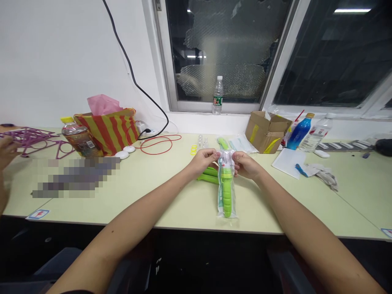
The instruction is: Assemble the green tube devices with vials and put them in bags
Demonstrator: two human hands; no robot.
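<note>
A clear plastic bag (234,200) lies near the table's front, with a bright green ribbed handle-like thing (227,192), perhaps a flashlight, and a printed card inside. My left hand (206,160) pinches the bag's top left corner between thumb and finger. At the top right corner, my right hand (246,164) pinches it likewise. Beneath and to the left of the bag lie loose green handles (208,175), partly covered by my left hand. Another green piece (223,142) shows just behind the hands, next to a flat clear bag (243,143).
Yellow rings (193,150) and small clear parts (202,141) lie behind my left hand. A cardboard box (266,131), a blue bottle (300,131) and a glove (325,174) are to the right. Leftward stand a striped bag (108,130) and drink bottle (80,138). Another person's hand (6,151) touches purple frames (33,139).
</note>
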